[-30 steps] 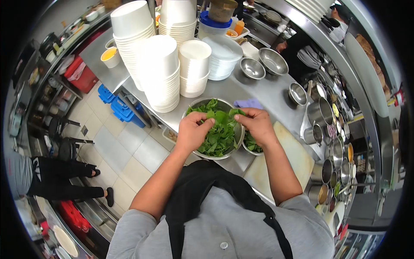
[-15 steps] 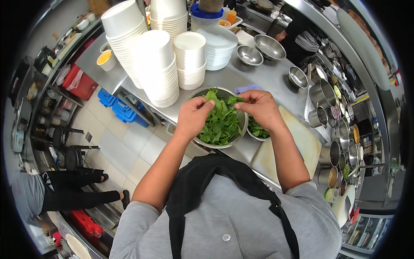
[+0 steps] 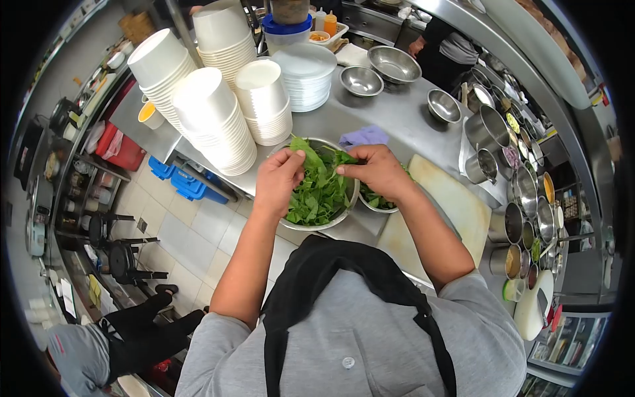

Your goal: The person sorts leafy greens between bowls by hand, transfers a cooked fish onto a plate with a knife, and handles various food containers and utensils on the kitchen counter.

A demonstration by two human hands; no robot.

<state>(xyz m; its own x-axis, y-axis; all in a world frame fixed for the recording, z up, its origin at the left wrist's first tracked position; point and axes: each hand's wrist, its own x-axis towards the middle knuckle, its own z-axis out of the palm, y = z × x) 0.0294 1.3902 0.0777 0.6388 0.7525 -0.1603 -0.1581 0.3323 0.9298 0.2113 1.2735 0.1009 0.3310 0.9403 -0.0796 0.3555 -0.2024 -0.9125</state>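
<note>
While both hands work over bowl (image 3: pixel 352 198): left hand (image 3: pixel 278 177) pinches leaf (image 3: pixel 301 149), right hand (image 3: pixel 377 171) pinches stem end. Pull gently, keep greens (image 3: pixel 321 195) over bowl, off counter (image 3: pixel 397 119).

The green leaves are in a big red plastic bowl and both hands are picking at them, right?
Not quite. The bowl is shiny metal, not red plastic, as the head view shows. The rest holds: the green leaves sit in it, and the left hand and right hand are both picking at them.
</note>
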